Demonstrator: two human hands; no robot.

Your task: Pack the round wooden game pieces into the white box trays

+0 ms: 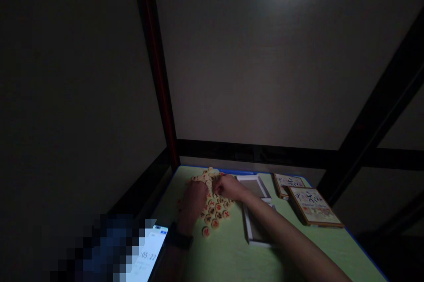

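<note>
Round wooden Chinese chess pieces (218, 207) with red and black characters are spread over the left half of a pale green table (220, 257). Among them my left hand (195, 196) reaches down, its fingers curled and partly hidden behind its back; a dark band (180, 238) circles that wrist. Just to its right, my right hand (227, 186) is closed over the far pieces, fingertips bent together. Whatever either hand grips is too dark and small to make out. The two hands are close together, with several pieces between and in front of them.
Right of the pieces lie two white-rimmed shallow trays (251, 229), partly under my right forearm. Two printed boxes (314, 207) rest at the table's right side. A lit phone (147, 253) shows at lower left. Grey walls (251, 61) stand behind the table.
</note>
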